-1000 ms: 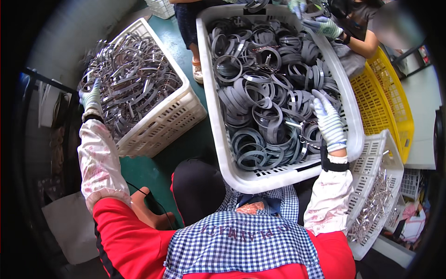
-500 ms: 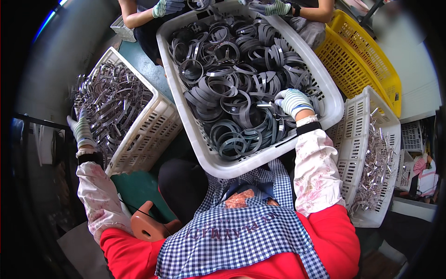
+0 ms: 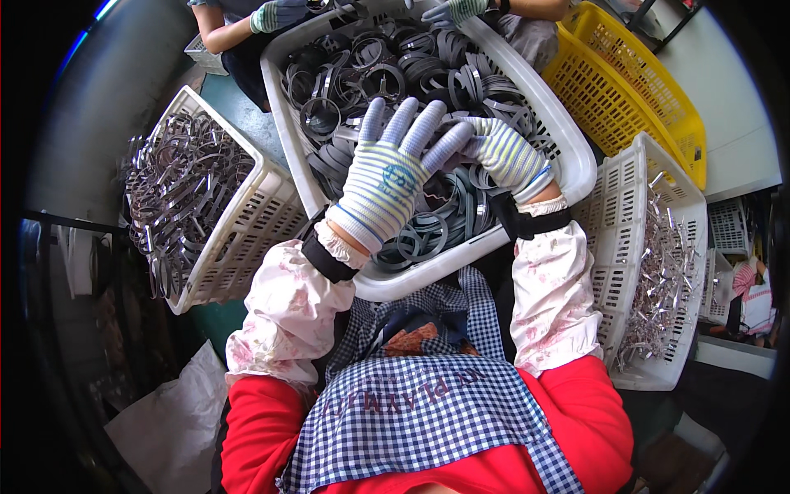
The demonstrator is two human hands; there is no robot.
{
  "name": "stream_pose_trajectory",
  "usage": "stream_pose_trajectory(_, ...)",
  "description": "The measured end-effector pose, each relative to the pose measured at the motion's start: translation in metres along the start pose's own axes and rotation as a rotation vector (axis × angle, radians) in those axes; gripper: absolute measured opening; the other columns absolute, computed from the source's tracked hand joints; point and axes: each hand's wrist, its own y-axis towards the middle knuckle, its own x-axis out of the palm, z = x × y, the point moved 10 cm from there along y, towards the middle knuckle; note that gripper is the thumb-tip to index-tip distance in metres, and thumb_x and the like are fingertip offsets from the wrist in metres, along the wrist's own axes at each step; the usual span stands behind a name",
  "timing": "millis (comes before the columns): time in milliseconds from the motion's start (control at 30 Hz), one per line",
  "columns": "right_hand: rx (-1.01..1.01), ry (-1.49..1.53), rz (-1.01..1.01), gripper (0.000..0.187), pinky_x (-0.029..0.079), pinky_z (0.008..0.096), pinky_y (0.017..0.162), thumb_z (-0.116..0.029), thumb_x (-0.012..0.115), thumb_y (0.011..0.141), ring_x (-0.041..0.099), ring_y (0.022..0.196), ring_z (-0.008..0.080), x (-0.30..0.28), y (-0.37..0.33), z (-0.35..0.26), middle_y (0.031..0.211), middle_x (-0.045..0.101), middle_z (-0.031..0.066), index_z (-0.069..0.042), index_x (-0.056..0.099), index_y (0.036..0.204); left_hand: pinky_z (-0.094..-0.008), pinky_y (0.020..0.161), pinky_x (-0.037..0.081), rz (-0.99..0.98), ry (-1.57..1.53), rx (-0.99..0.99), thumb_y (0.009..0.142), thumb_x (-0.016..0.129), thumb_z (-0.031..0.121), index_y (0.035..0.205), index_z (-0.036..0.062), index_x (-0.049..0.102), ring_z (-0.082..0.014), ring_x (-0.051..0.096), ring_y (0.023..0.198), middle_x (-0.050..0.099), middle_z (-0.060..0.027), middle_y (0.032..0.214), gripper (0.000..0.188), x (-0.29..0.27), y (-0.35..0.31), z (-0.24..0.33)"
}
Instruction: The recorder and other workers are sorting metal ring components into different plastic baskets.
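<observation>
My left hand [image 3: 383, 177], in a striped knit glove, is raised over the white basket [image 3: 401, 285] with its fingers stretched and spread. Close beside its thumb, my right hand [image 3: 512, 160], gloved alike, has its fingers bent inward. Whatever those right fingers hold is hidden. Under both hands lie bundles of dark grey metal rings [image 3: 378, 82], which fill the basket. To the left, a white slatted crate [image 3: 247, 239] is heaped with shiny metal bands [image 3: 177, 185] that look like hose clamps.
A white crate [image 3: 619, 226] at the right holds small shiny metal pieces [image 3: 658, 280]. Behind it stand yellow crates [image 3: 601, 78]. Across the basket, a co-worker's gloved hands [image 3: 278, 15] are at its far rim. A pale sheet [image 3: 177, 412] lies low at the left.
My left hand has left the heap of metal bands in the left crate and come over the basket beside my right hand. The right hand has shifted slightly up and left.
</observation>
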Motion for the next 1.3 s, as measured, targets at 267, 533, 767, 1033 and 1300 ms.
stream_pose_trajectory(267,0.181,-0.658,0.418,0.042,0.054,0.0361,0.09,-0.04,0.06,0.099,0.069,0.098,0.0231,-0.064,0.015,0.039,0.113,0.073,0.0119,-0.009,0.066,0.127,-0.0458,0.097,0.05,-0.025,-0.438,-0.507,0.057,0.088,0.015,0.141,0.0052,0.045,-0.0424,0.059,0.108,0.053,-0.0233,0.125,0.095,0.043,-0.044,-0.08)
stream_pose_trajectory(533,0.737,-1.458,-0.561,0.046,0.049,0.0451,0.101,-0.041,0.069,0.089,0.063,0.118,0.0356,0.04,0.01,0.177,0.125,0.067,0.0189,-0.012,0.067,0.125,-0.0402,0.095,0.051,0.021,-0.587,-0.593,0.061,0.091,0.018,0.139,0.0051,0.044,-0.032,0.056,0.109,0.052,-0.0182,0.122,0.092,0.038,-0.055,-0.098)
stream_pose_trajectory(767,0.453,-1.439,0.182,0.039,0.053,0.0465,0.091,-0.04,0.055,0.097,0.068,0.101,0.0376,-0.012,0.032,0.082,0.108,0.071,0.0196,-0.011,0.07,0.117,-0.0306,0.08,0.052,-0.071,-0.888,-0.618,0.061,0.092,0.021,0.133,0.0042,0.054,-0.0181,0.053,0.086,0.057,-0.0089,0.11,0.083,0.04,-0.066,-0.093)
stream_pose_trajectory(1033,-0.014,-1.082,0.518,0.035,0.057,0.0393,0.075,-0.04,0.066,0.094,0.071,0.084,0.0352,0.01,-0.003,-0.023,0.092,0.073,0.0173,-0.012,0.073,0.114,-0.04,0.095,0.052,-0.185,-0.69,-0.611,0.063,0.09,0.014,0.131,0.0033,0.054,-0.0364,0.06,0.114,0.059,-0.0215,0.124,0.078,0.06,-0.056,-0.084)
stream_pose_trajectory(1300,0.004,-1.366,0.258,0.057,0.056,0.0363,0.078,-0.051,0.065,0.093,0.072,0.091,0.0299,0.053,-0.002,-0.022,0.105,0.073,0.0172,-0.013,0.063,0.134,-0.0393,0.103,0.048,-0.12,-0.725,-0.571,0.067,0.088,0.017,0.138,0.0055,0.052,-0.0364,0.058,0.12,0.057,-0.0222,0.131,0.081,0.05,-0.041,-0.078)
